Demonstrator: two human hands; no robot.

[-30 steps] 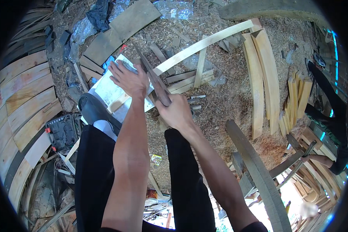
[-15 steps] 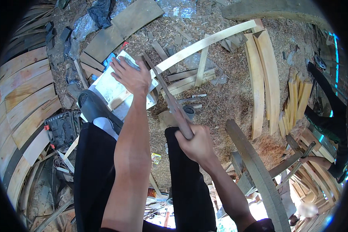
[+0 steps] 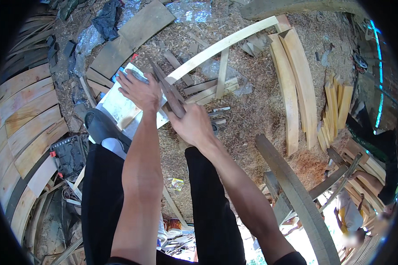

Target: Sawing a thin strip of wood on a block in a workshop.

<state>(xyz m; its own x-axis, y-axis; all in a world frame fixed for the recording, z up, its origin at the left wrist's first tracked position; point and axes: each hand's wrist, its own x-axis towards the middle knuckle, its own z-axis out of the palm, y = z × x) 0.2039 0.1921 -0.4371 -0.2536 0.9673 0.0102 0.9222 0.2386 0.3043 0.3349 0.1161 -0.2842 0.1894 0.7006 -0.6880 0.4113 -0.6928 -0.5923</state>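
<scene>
There, the long dark tool [image 3: 176, 105] was clasped in the right hand [image 3: 193, 126], slanted just beside the near end of the pale curved strip [image 3: 225, 43]! Beside the dark shoe [image 3: 102, 126], the white board [image 3: 118, 106] was partly covered by the left hand [image 3: 141, 92], laid unclenched.

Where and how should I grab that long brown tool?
Probably grip the long brown tool by its thick near end, coming from the near right, as the right hand does. It narrows toward its far end and slants away from the body, so the thick end sits closest.
</scene>
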